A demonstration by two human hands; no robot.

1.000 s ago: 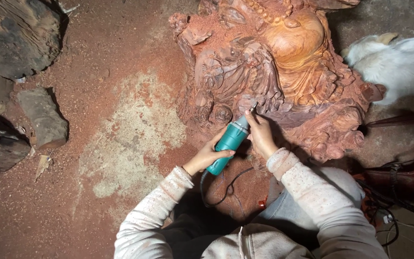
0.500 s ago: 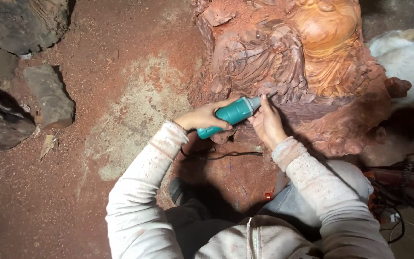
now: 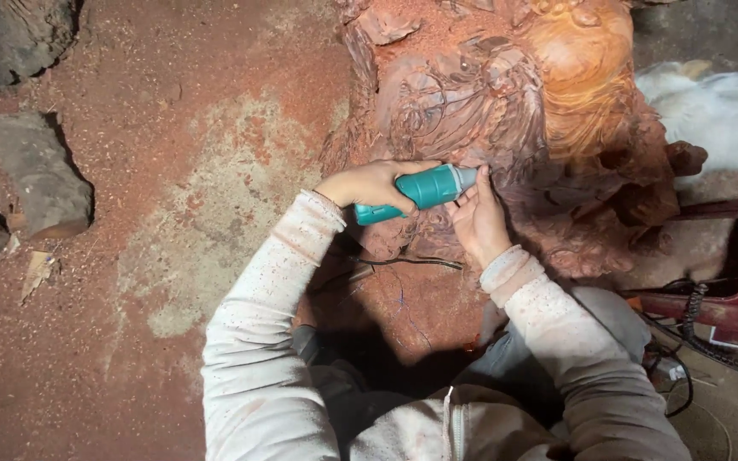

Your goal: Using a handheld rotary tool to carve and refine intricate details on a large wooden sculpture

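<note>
The left hand (image 3: 373, 184) has its fingers clenched around the body of a teal, cylindrical handheld power tool (image 3: 416, 193), which lies almost level with its grey nose pointing right, against the large reddish-brown carved wooden sculpture (image 3: 506, 119). The right hand (image 3: 477, 220) sits just under the tool's nose; its fingers (image 3: 471, 189) are stretched out and touch both the grey tip and the carved surface beside it, steadying rather than gripping. Both arms wear pale, dust-speckled long sleeves (image 3: 254, 341).

The sculpture fills the upper middle of the view, with deep folds and scrolls cut into it and a smoother orange part higher up. A thin dark cable (image 3: 403, 261) runs across the wood just below the tool. Red sawdust covers the floor (image 3: 172, 154) on the left, with a paler bare patch in it. A grey stone block (image 3: 38, 175) lies at the far left, well apart from the hands. A white bag (image 3: 719, 111) rests at the right behind the carving, and dark coiled cords (image 3: 711, 341) lie lower right.
</note>
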